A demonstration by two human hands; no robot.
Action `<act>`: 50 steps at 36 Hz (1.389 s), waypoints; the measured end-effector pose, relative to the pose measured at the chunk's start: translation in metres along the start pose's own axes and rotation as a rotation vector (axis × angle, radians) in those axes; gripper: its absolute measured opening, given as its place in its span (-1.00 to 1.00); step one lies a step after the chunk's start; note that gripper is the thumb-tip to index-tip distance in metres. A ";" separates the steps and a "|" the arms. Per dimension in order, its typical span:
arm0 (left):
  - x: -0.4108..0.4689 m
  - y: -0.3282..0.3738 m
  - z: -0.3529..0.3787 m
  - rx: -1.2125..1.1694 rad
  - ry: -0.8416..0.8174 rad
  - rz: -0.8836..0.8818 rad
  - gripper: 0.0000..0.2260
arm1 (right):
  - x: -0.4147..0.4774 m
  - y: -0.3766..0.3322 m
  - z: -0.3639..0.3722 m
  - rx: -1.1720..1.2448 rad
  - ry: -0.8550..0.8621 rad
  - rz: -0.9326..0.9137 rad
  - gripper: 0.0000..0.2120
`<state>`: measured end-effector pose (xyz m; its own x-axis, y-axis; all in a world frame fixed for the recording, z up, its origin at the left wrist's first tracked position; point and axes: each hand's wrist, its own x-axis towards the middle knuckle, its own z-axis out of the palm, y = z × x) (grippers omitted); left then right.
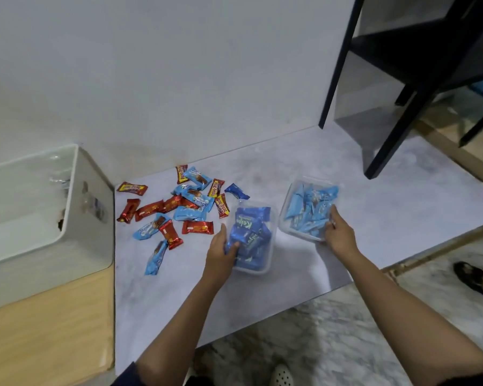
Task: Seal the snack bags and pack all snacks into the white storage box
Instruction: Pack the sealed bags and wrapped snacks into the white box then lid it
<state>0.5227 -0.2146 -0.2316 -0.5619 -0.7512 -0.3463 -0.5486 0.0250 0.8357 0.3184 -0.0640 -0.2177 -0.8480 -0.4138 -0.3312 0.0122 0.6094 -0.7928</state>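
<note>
Two clear bags lie side by side on the worktop [402, 190], likely kept flat so their open mouths can be pressed closed. The left grip [221, 246] pinches the near-left edge of the dark-blue bag [253, 238], thumb on top. The right grip [339, 235] pinches the near edge of the light-blue bag [307, 207]. Each hand seems to be steadying its bag for sealing. Loose snacks [179, 207] lie scattered to the left, between the bags and the white box [89, 232], which stands open at far left, within reach for packing.

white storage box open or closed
Open: the white storage box has no lid on, and its inside shows from above.
</note>
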 end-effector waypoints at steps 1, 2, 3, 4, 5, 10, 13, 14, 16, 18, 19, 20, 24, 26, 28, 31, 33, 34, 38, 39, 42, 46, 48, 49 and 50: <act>-0.001 0.001 0.004 -0.023 0.010 -0.015 -0.47 | 0.000 -0.001 -0.002 0.021 0.006 0.004 -0.53; -0.002 0.003 0.007 -0.041 0.023 -0.026 -0.47 | 0.001 -0.003 -0.003 0.041 0.012 0.008 -0.53; -0.002 0.005 0.011 -0.050 0.040 -0.030 -0.47 | 0.001 -0.005 -0.005 0.061 0.019 0.010 -0.53; -0.003 0.007 0.015 -0.055 0.055 -0.035 -0.46 | 0.001 -0.007 -0.008 0.080 0.027 0.014 -0.52; -0.003 0.011 0.019 -0.063 0.067 -0.042 -0.46 | 0.002 -0.010 -0.011 0.103 0.035 0.014 -0.52; 0.001 0.027 0.037 -0.180 0.115 -0.106 -0.46 | -0.002 -0.029 -0.026 0.305 0.004 -0.006 -0.54; 0.007 0.034 0.042 -0.233 0.110 -0.163 -0.47 | -0.009 -0.038 -0.026 0.308 -0.054 -0.068 -0.56; 0.009 0.034 0.043 -0.241 0.102 -0.176 -0.47 | -0.011 -0.039 -0.024 0.300 -0.079 -0.086 -0.57; 0.012 0.038 0.041 -0.266 0.081 -0.191 -0.48 | -0.017 -0.039 -0.019 0.274 -0.144 -0.113 -0.57; 0.011 0.043 0.034 -0.320 0.059 -0.179 -0.51 | -0.022 -0.036 -0.011 0.242 -0.222 -0.127 -0.58; 0.010 0.045 0.030 -0.348 0.040 -0.166 -0.54 | -0.025 -0.035 -0.007 0.232 -0.259 -0.132 -0.58; 0.010 0.045 0.026 -0.370 0.015 -0.156 -0.55 | -0.027 -0.034 -0.003 0.224 -0.291 -0.140 -0.58; 0.011 0.043 0.011 -0.431 -0.094 -0.093 -0.57 | -0.033 -0.034 0.010 0.197 -0.354 -0.181 -0.56; 0.008 0.042 0.006 -0.458 -0.130 -0.045 -0.60 | -0.034 -0.035 0.015 0.150 -0.336 -0.193 -0.54; 0.004 0.043 0.004 -0.454 -0.165 0.016 -0.61 | -0.032 -0.034 0.020 0.072 -0.305 -0.211 -0.54; 0.002 0.041 0.002 -0.417 -0.208 0.055 -0.59 | -0.030 -0.033 0.024 0.026 -0.307 -0.227 -0.53; 0.002 0.042 0.001 -0.402 -0.211 0.039 -0.56 | -0.030 -0.034 0.026 0.074 -0.333 -0.203 -0.53; 0.003 0.042 0.000 -0.400 -0.209 0.033 -0.54 | -0.029 -0.034 0.027 0.117 -0.355 -0.183 -0.52; 0.004 0.042 -0.002 -0.392 -0.215 0.019 -0.52 | -0.032 -0.034 0.027 0.228 -0.462 -0.097 -0.50; 0.004 0.043 -0.002 -0.401 -0.221 0.016 -0.52 | -0.033 -0.034 0.027 0.257 -0.479 -0.069 -0.50; 0.003 0.044 -0.004 -0.429 -0.224 0.010 -0.51 | -0.032 -0.032 0.025 0.342 -0.504 -0.024 -0.47; -0.001 0.044 -0.012 -0.442 -0.234 0.018 -0.51 | -0.040 -0.034 0.022 0.372 -0.506 -0.022 -0.47; -0.005 0.048 -0.019 -0.436 -0.223 0.040 -0.51 | -0.043 -0.039 0.021 0.362 -0.488 -0.042 -0.47; -0.007 0.050 -0.023 -0.435 -0.214 0.049 -0.52 | -0.043 -0.043 0.021 0.351 -0.480 -0.054 -0.47; -0.008 0.053 -0.028 -0.432 -0.200 0.060 -0.52 | -0.043 -0.049 0.020 0.340 -0.474 -0.066 -0.47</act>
<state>0.5154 -0.2261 -0.1727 -0.7158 -0.6145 -0.3318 -0.2276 -0.2439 0.9427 0.3653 -0.0895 -0.1746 -0.5238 -0.7488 -0.4061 0.2034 0.3530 -0.9132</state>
